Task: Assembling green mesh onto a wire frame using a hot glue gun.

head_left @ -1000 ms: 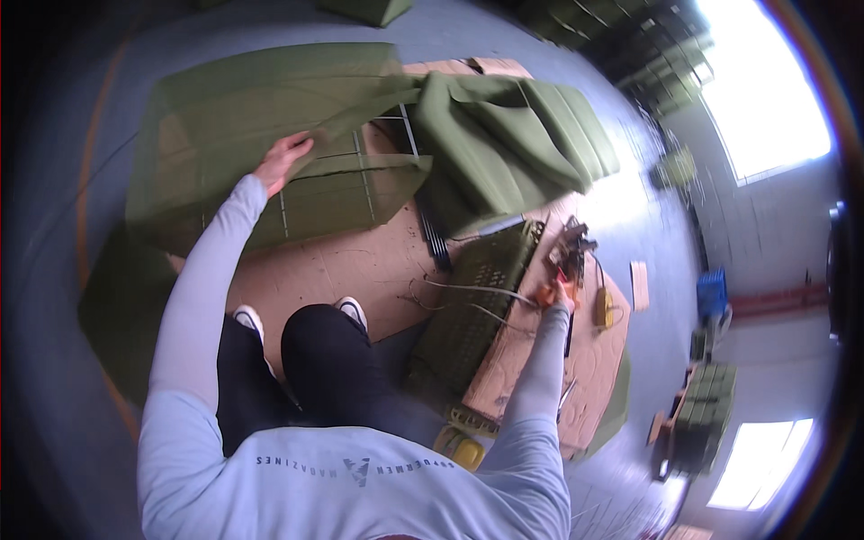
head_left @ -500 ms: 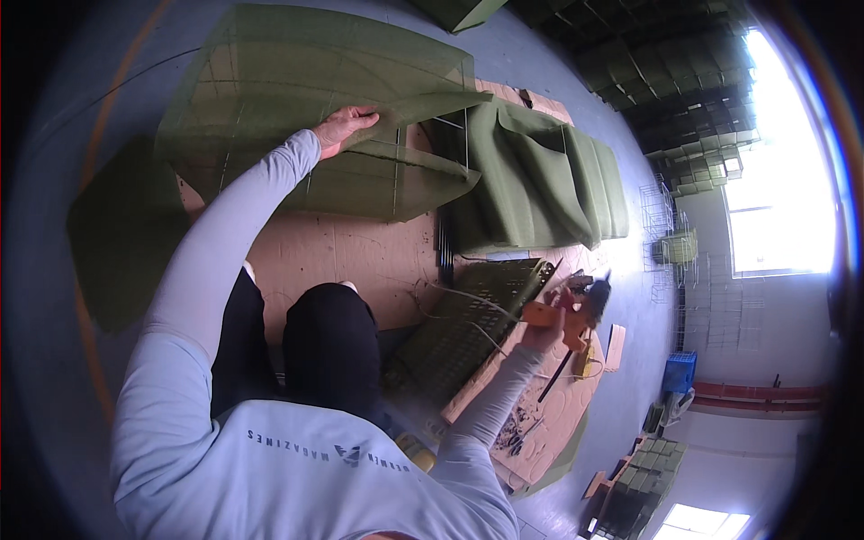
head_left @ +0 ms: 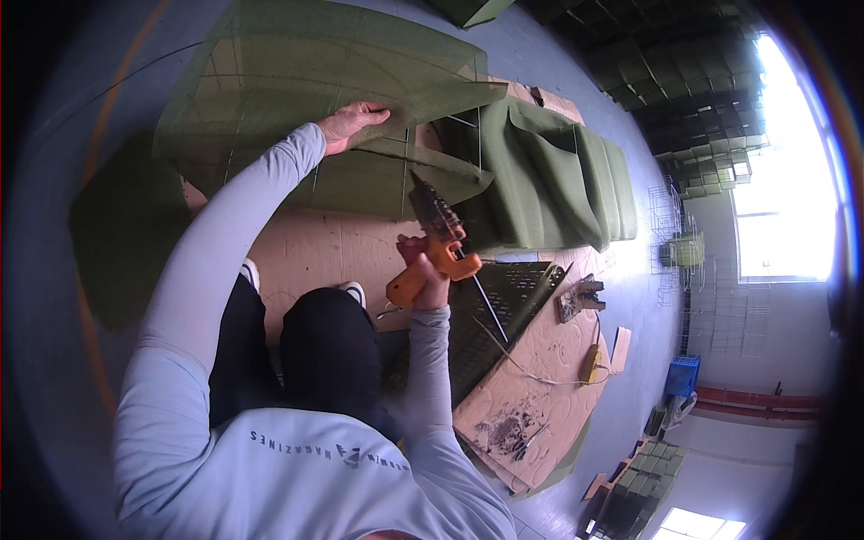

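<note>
- The glue gun (head_left: 441,257) has a bright orange body and a dark, grimy barrel crusted with residue; a thin rod (head_left: 490,308) sticks out behind it.
- It is up in the person's right hand (head_left: 432,288), fingers wrapped round the grip, its nozzle at the near seam of the mesh cover (head_left: 297,54); whether they touch, I can't tell.
- The left hand (head_left: 346,129) pinches a loose flap of that mesh between thumb and fingers.
- The cover is olive green and see-through, pale wire bars (head_left: 405,144) showing within, above brown cardboard (head_left: 306,247).
- Rumpled green fabric (head_left: 540,180) lies just beside it.
</note>
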The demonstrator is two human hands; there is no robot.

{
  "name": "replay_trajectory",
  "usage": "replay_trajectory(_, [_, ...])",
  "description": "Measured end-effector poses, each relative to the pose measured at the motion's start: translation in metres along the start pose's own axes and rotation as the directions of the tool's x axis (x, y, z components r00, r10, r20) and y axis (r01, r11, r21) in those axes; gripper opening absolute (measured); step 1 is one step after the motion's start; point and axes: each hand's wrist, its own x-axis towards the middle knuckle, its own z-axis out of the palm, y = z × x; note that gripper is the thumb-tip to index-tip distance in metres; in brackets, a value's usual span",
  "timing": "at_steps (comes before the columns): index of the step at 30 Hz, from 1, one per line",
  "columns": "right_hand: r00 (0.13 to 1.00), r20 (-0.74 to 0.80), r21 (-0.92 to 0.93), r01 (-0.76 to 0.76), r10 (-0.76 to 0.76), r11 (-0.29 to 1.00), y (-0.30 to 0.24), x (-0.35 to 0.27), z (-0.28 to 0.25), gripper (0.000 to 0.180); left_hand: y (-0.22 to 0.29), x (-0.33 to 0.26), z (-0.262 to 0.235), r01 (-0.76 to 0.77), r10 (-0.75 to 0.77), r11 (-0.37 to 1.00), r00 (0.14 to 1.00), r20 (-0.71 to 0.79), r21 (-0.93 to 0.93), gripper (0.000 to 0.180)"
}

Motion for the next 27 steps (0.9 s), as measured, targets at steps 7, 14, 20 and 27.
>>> replay_trajectory(7, [0.999, -0.006, -0.016, 0.039, -0.039, 0.999, 0.007, 0.006, -0.016, 0.033, 0.024, -0.013, 0.019, 0.059, -0.057, 0.997, 0.998, -0.034, 0.05, 0.048])
replay_trajectory(14, [0.992, 0.021, -0.199, -0.115, 0.121, 0.973, 0.016, 0.014, 0.012, 0.028, 0.054, 0.005, 0.022, -0.023, -0.019, 0.944, 0.992, 0.122, 0.33, 0.049])
replay_trajectory(20, [0.983, 0.114, -0.378, -0.09, 0.143, 0.922, 0.041, 0.034, 0.043, 0.024, 0.053, 0.001, 0.016, 0.03, -0.042, 0.978, 0.998, 0.054, 0.206, 0.043])
replay_trajectory(27, [0.969, 0.181, -0.373, -0.094, 0.171, 0.923, 0.063, 0.042, 0.053, 0.021, 0.045, 0.002, -0.002, 0.041, -0.047, 0.994, 0.997, 0.054, 0.105, 0.041])
